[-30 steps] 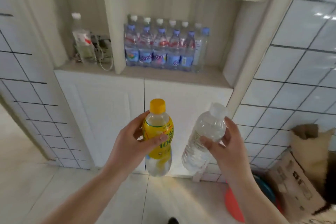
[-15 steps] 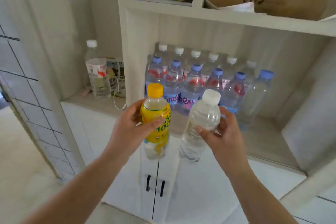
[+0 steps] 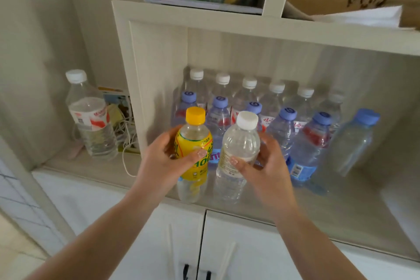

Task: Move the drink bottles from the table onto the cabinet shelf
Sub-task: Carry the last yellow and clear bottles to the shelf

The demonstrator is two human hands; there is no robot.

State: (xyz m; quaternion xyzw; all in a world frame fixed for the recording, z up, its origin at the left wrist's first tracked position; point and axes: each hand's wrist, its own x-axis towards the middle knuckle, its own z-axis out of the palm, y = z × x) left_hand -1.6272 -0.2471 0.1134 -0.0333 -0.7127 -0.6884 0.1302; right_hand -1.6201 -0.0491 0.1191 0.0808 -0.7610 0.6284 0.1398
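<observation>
Head view: left hand (image 3: 162,163) wrapped around the yellow-capped bottle (image 3: 194,157), right hand (image 3: 264,166) around the clear white-capped bottle (image 3: 238,154), fingers closed on both. Both upright, side by side at the cabinet shelf (image 3: 318,209) front edge, before the rows of shelved bottles (image 3: 302,143); contact with shelf unclear.

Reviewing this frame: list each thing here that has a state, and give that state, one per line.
Yellow-capped bottle: capped, upright, held in left hand at the shelf's front edge.
Clear white-capped bottle: capped, upright, held in right hand.
Stored bottles: capped, upright, two rows on the cabinet shelf.
Side bottle: capped, upright, partly filled, outside the compartment.
Cabinet doors: shut.
</observation>
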